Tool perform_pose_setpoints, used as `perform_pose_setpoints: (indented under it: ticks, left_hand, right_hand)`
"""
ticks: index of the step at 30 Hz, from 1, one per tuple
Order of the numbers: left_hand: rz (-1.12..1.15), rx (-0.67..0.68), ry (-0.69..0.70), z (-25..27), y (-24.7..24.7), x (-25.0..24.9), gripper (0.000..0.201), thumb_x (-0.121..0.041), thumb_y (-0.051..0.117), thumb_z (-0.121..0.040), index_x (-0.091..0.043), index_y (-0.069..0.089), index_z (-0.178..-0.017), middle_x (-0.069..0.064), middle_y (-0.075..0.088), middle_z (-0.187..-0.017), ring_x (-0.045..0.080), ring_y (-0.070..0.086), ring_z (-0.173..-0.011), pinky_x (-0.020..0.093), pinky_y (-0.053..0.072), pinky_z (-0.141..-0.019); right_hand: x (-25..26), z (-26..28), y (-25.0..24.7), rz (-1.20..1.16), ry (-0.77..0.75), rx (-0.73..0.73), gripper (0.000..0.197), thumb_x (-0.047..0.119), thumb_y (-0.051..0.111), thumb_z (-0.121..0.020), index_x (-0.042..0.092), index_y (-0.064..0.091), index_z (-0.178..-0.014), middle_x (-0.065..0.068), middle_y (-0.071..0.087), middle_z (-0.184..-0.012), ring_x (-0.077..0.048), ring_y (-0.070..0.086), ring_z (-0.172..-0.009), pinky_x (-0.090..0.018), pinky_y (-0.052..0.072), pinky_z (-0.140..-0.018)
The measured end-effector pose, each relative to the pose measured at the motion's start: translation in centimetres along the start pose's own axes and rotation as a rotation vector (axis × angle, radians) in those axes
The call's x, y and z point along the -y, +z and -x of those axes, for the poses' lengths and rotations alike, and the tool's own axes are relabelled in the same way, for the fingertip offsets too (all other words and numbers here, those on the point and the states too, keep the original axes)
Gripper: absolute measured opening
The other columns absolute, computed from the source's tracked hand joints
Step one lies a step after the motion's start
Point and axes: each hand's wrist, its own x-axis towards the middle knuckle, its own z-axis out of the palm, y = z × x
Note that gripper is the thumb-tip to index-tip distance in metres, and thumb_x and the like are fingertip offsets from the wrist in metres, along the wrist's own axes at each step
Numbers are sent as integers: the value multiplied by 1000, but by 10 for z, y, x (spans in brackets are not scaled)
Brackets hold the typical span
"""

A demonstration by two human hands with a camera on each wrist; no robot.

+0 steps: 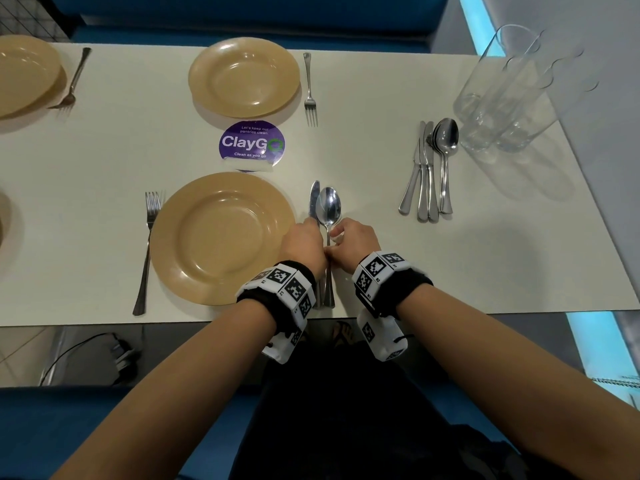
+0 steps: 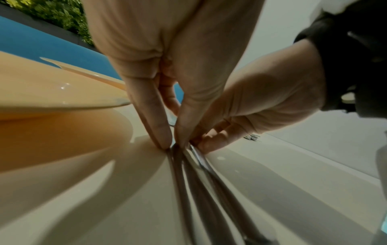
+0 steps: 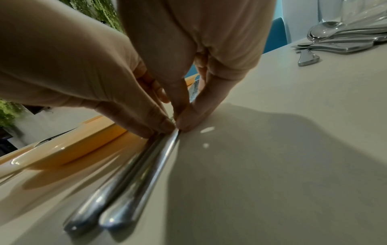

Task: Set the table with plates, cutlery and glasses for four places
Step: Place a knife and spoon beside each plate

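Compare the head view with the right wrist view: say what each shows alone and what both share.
Head only: the sticker, three forks, the far plate and both wristbands.
Right wrist only: green foliage behind the hands, and the rounded handle ends seen close.
Both: the left hand and right hand touching the knife and spoon beside the near plate, plus the spare cutlery and glasses.

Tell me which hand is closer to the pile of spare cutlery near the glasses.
Right. The right hand is at the spoon, on the side facing the spare cutlery; the left hand is beyond it, by the plate.
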Motion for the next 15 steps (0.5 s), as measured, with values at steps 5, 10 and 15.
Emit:
perform_pose_setpoints:
  ticks: [5, 10, 15]
  left_hand:
    - [9, 7, -6, 3, 2, 2, 28, -7, 60, -85, -5, 53, -112, 13, 61, -108, 29, 60, -97, 30, 43, -73]
    - [7, 18, 2, 4, 0, 2, 31, -7, 61, -84, -4, 53, -113, 14, 60, -111, 30, 59, -99, 32, 46, -77]
    - [1, 19, 10, 4, -1, 2, 31, -7, 60, -85, -4, 52, -114, 14, 59, -112, 30, 59, -101, 31, 44, -77]
  right_hand:
    - [-2, 2, 2, 2, 4, 0, 32, 14, 72, -77, 10, 60, -106, -11, 65, -109, -26, 63, -98, -37, 52, -89]
    - [-1, 0, 1, 15, 13, -2, 32, 17, 73, -76, 12, 60, -104, -9, 65, -108, -24, 64, -95, -34, 53, -87]
    - [0, -1, 2, 8, 24, 6, 32, 15, 74, -74, 12, 59, -103, -10, 66, -105, -26, 66, -91, -37, 55, -85]
